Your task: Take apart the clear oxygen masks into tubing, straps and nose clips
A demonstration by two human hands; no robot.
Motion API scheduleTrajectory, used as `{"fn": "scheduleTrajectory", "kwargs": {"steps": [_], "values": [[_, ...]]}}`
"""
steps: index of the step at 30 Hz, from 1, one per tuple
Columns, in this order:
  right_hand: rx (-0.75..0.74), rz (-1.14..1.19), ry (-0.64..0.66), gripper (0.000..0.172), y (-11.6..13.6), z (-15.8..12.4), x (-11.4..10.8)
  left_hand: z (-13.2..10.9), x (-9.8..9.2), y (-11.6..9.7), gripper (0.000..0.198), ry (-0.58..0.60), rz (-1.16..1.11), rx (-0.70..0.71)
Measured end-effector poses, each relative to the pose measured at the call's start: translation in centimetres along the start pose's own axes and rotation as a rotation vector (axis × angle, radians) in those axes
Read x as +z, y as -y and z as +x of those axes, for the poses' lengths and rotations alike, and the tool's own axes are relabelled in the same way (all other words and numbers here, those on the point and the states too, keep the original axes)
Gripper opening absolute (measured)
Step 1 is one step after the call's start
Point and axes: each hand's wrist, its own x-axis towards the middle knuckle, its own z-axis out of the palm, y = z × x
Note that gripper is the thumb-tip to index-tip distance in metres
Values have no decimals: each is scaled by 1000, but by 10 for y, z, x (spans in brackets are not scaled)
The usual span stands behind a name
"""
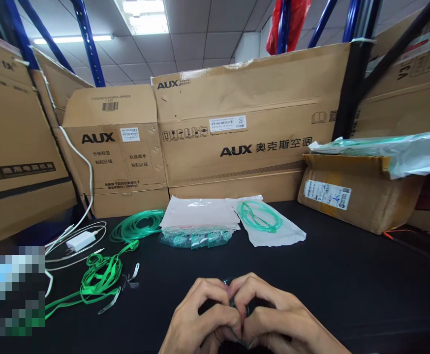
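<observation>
Low in the middle of the head view, my left hand [203,314] and my right hand [274,314] meet, fingers bent and closed around a clear greenish piece [231,302]. Most of that piece is hidden behind my fingers. Beyond my hands lies a stack of white packets [200,214] with clear green plastic along its front edge. Right of it, a coil of thin green tubing [261,216] rests on a white packet [274,236]. A thicker green tubing coil [136,226] lies to the left.
Green straps [102,278] and small clear strips [111,301] lie at left, near a white charger [80,241] with cables. Large cardboard panels [252,172] stand behind the black table [333,275]. An open carton [358,196] with packets on top stands at right.
</observation>
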Motion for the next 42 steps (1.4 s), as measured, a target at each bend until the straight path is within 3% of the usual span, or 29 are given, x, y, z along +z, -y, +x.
{"fn": "scheduleTrajectory", "kwargs": {"steps": [7, 13, 15, 18, 20, 42], "values": [[35, 51, -64, 22, -16, 4, 0, 4, -13, 2, 15, 120, -35, 2], [104, 180, -196, 22, -29, 1, 0, -2, -8, 1, 19, -28, -109, -69], [129, 225, -208, 14, -30, 0, 0, -1, -10, 1, 17, 16, -93, -25], [126, 235, -200, 11, -29, -1, 1, 1, -16, 2, 20, 92, -39, 77], [113, 244, -192, 10, -28, 0, 0, 4, -19, 2, 18, 78, -8, 104], [155, 210, -38, 12, -22, -2, -6, 4, -17, -1, 28, 17, 33, 46]]}}
